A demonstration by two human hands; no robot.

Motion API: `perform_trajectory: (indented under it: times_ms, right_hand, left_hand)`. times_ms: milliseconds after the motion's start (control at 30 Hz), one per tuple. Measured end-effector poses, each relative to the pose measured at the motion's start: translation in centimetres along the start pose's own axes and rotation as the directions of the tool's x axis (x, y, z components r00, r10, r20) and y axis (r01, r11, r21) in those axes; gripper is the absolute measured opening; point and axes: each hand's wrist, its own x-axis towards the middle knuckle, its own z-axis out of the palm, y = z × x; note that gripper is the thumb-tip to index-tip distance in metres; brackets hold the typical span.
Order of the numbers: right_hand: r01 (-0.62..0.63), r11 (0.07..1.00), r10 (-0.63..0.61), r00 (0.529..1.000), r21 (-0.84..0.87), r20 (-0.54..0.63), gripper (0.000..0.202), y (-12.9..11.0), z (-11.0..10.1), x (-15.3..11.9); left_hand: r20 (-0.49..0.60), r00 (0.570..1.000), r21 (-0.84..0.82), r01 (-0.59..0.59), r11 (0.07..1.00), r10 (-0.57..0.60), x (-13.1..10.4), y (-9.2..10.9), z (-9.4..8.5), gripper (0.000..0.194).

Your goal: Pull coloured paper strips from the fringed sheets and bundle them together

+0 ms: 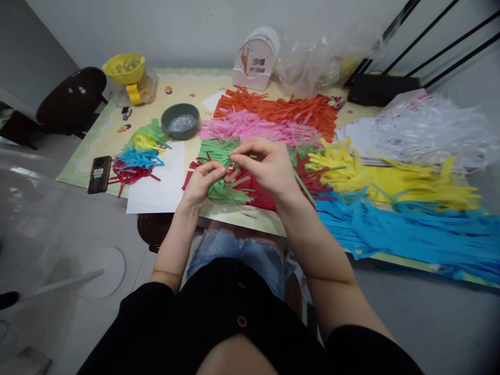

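Pale cloth covers the bench (175, 94), strewn with orange (273, 108), pink (253, 126), yellow (402, 179) and blue fringe (406, 226). Over its near edge, the left hand (205, 182) pinches a green tassel (230, 190); the right hand (265, 161) closes thumb to forefinger just above, their pinched item too small to tell.
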Motion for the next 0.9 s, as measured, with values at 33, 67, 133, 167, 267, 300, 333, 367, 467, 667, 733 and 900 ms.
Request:
perform_trajectory:
  times_ms: [33, 67, 133, 167, 267, 300, 333, 367, 467, 667, 733, 900]
  right_hand:
    - [0.005, 1.000, -0.005, 1.000, 0.001, -0.023, 0.020, 0.3, 0.4, 0.1]
    - [0.002, 1.000, -0.001, 0.999, 0.008, -0.043, 0.023, 0.5, 0.8, 0.2]
    - [-0.027, 0.999, 0.029, 0.997, 0.039, -0.065, 0.032, 1.2, 1.1, 0.1]
    - [-0.045, 0.997, 0.049, 0.996, 0.057, -0.069, 0.037, 1.5, 1.0, -0.1]
    - [-0.082, 0.995, 0.086, 0.992, 0.049, -0.087, 0.047, 3.0, -0.6, -0.8]
    - [-0.083, 0.996, 0.084, 0.991, 0.012, -0.102, 0.047, 3.6, -1.4, -1.1]
    - [-0.086, 0.996, 0.081, 0.989, -0.035, -0.120, 0.046, 4.3, -2.4, -1.2]
    - [-0.092, 0.992, 0.079, 0.986, -0.089, -0.144, 0.045, 5.1, -3.4, -1.2]
    - [-0.120, 0.936, 0.041, 0.971, -0.331, -0.235, 0.042, 7.5, -6.8, -0.8]
    - [-0.246, 0.677, 0.044, 0.955, -0.694, -0.295, 0.038, 11.8, -14.4, 1.6]
    - [-0.248, 0.526, 0.174, 0.968, -0.814, -0.182, 0.043, 13.0, -15.4, 2.7]
    - [-0.143, 0.463, 0.296, 0.955, -0.875, 0.001, 0.041, 15.8, -13.5, 6.3]
  left_hand:
    - [-0.025, 1.000, 0.045, -0.015, 0.999, 0.016, -0.1, -0.1, -0.3, 0.058]
    - [-0.055, 0.998, 0.104, -0.031, 0.994, 0.037, 0.0, 0.0, -0.8, 0.059]
    - [-0.140, 0.985, 0.225, -0.069, 0.972, 0.102, 0.7, 1.1, -3.0, 0.060]
    - [-0.201, 0.967, 0.274, -0.100, 0.957, 0.158, 1.4, 2.0, -4.7, 0.057]
    - [-0.429, 0.797, 0.425, -0.239, 0.873, 0.426, 4.6, 6.0, -12.2, 0.039]
    - [-0.489, 0.700, 0.509, -0.255, 0.822, 0.520, 5.8, 7.3, -15.1, 0.028]
    - [-0.483, 0.585, 0.703, -0.184, 0.687, 0.651, 7.0, 8.3, -17.8, 0.021]
    - [-0.429, 0.552, 0.832, -0.066, 0.550, 0.715, 8.1, 9.0, -20.2, 0.016]
    - [-0.293, 0.664, 0.951, 0.129, 0.281, 0.688, 10.3, 8.7, -24.6, 0.003]
    - [-0.136, 0.888, 0.990, 0.109, 0.087, 0.438, 10.4, 4.8, -19.6, 0.009]
    - [0.043, 0.868, 0.994, -0.089, 0.069, 0.495, 11.2, 3.4, -14.6, 0.018]
    - [0.485, 0.867, 0.863, -0.495, 0.098, 0.113, 17.6, -3.2, -0.1, 0.030]
